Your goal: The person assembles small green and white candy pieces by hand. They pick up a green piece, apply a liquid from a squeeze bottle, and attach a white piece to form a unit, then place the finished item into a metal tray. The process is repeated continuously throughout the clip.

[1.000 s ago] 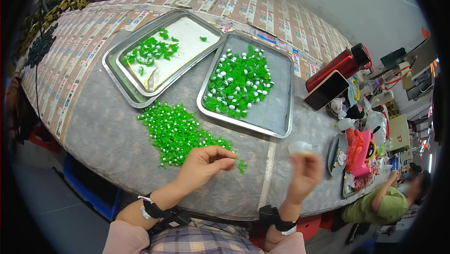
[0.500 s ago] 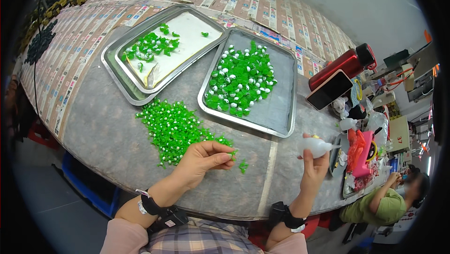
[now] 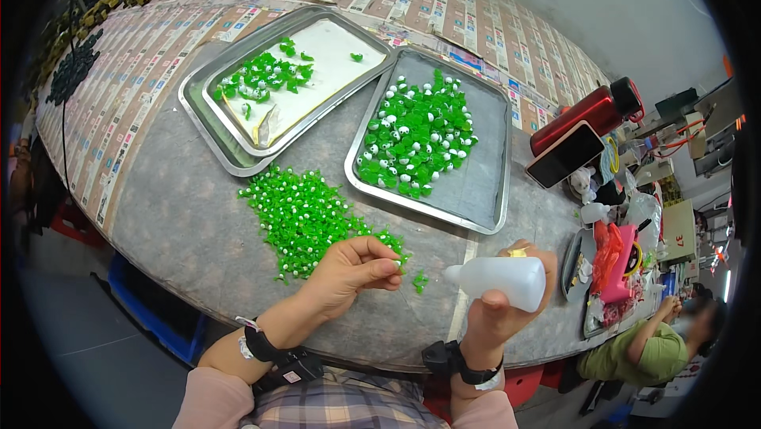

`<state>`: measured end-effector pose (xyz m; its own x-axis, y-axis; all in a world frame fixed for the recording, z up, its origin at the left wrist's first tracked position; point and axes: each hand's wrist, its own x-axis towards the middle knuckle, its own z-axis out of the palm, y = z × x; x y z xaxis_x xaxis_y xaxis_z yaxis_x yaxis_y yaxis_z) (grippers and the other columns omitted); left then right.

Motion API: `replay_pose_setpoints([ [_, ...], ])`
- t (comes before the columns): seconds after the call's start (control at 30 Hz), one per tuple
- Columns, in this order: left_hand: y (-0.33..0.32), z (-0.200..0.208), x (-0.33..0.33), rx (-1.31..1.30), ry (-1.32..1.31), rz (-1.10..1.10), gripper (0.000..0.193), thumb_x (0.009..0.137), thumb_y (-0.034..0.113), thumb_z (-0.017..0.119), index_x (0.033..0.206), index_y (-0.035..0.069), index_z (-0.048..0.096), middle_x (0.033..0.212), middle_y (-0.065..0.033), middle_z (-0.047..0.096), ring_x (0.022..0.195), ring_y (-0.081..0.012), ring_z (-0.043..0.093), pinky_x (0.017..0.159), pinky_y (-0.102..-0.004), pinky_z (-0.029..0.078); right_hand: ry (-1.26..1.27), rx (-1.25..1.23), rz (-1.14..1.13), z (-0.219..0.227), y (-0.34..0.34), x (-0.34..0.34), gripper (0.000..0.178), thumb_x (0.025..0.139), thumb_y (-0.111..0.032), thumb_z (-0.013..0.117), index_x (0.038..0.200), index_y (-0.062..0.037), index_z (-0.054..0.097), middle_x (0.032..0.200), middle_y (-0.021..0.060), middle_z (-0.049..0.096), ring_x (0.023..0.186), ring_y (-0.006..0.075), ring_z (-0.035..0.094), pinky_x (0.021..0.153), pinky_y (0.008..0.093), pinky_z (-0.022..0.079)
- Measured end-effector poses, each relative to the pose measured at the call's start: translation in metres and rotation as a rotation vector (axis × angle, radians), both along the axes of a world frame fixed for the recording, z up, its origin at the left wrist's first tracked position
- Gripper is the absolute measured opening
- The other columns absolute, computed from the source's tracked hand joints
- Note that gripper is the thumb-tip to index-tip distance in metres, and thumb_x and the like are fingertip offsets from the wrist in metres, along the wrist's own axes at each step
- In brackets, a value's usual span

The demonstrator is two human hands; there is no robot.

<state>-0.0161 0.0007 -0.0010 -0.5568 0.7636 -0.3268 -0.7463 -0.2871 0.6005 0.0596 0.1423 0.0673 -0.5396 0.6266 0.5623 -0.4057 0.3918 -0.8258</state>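
Note:
My left hand [image 3: 342, 274] is closed in a pinch on a small green plastic piece [image 3: 400, 262] with a bit of white, mostly hidden by the fingertips. My right hand [image 3: 489, 326] grips a translucent white squeeze bottle [image 3: 511, 282]. The bottle lies tilted on its side, its narrow nozzle pointing left toward the pinched piece but apart from it. Just beyond my left hand spreads a pile of small green pieces with white dots [image 3: 301, 219]. One loose green piece [image 3: 420, 282] rests on the table between my hands.
A metal tray [image 3: 502, 160] holds larger green pieces with white eye-like balls. Another tray [image 3: 190, 104] overlaps it at the left, with similar pieces on white sheeting. At right stand a red flask [image 3: 583, 118], a phone [image 3: 564, 153] and a pink tape dispenser [image 3: 618, 274]. A person in green [image 3: 642, 350] sits beyond.
My right hand has turned the bottle, so its nozzle swings from pointing right to pointing left, nearer my left hand. The left hand keeps its pinch.

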Motion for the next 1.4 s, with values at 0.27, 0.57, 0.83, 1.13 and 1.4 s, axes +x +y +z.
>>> replay_pose_setpoints([
  [0.27, -0.002, -0.003, -0.001, 0.063, -0.005, -0.01, 0.008, 0.076, 0.006, 0.057, 0.083, 0.002, 0.055, 0.076, -0.0058, 0.059, 0.067, -0.0116, 0.058, 0.062, -0.0235, 0.05, -0.05, 0.272, 0.008, -0.01, -0.003, -0.003, 0.056, 0.053, -0.04, 0.076, 0.084, -0.0039, 0.046, 0.07, 0.0021, 0.045, 0.056, 0.0122, 0.041, 0.05, 0.0249, 0.033],
  [0.57, -0.001, 0.0, -0.001, 0.0, 0.0, -0.015, 0.009, 0.076, 0.01, 0.057, 0.08, 0.003, 0.053, 0.072, -0.0065, 0.058, 0.064, -0.0135, 0.057, 0.061, -0.0264, 0.049, -0.07, 0.315, -0.033, -0.015, -0.003, -0.004, 0.055, 0.055, -0.04, 0.075, 0.084, -0.0032, 0.046, 0.07, 0.0032, 0.046, 0.057, 0.0135, 0.043, 0.052, 0.026, 0.035],
  [0.83, -0.002, 0.002, -0.001, 0.014, -0.01, -0.028, 0.01, 0.076, 0.012, 0.058, 0.079, 0.004, 0.054, 0.072, -0.007, 0.059, 0.063, -0.0132, 0.057, 0.059, -0.0264, 0.048, -0.035, 0.18, -0.044, -0.015, -0.002, -0.002, 0.056, 0.056, -0.039, 0.074, 0.088, -0.0026, 0.046, 0.074, 0.0041, 0.047, 0.063, 0.0155, 0.045, 0.057, 0.0275, 0.037],
  [1.13, -0.001, -0.002, 0.0, 0.028, 0.138, 0.05, 0.009, 0.076, 0.007, 0.057, 0.083, 0.001, 0.056, 0.076, -0.0056, 0.059, 0.068, -0.0112, 0.057, 0.064, -0.0238, 0.047, 0.04, 0.108, -0.072, -0.014, -0.002, 0.0, 0.053, 0.059, -0.042, 0.071, 0.083, -0.0031, 0.045, 0.073, 0.0037, 0.043, 0.06, 0.0154, 0.042, 0.055, 0.0284, 0.035],
  [1.4, 0.001, -0.001, 0.002, -0.037, 0.351, 0.165, 0.01, 0.073, 0.0, 0.058, 0.083, 0.001, 0.055, 0.077, -0.0064, 0.058, 0.069, -0.0136, 0.056, 0.064, -0.0247, 0.047, -0.024, 0.178, -0.039, -0.022, 0.001, 0.001, 0.053, 0.06, -0.042, 0.071, 0.083, -0.002, 0.046, 0.074, 0.0044, 0.043, 0.06, 0.0156, 0.043, 0.055, 0.0278, 0.035],
])
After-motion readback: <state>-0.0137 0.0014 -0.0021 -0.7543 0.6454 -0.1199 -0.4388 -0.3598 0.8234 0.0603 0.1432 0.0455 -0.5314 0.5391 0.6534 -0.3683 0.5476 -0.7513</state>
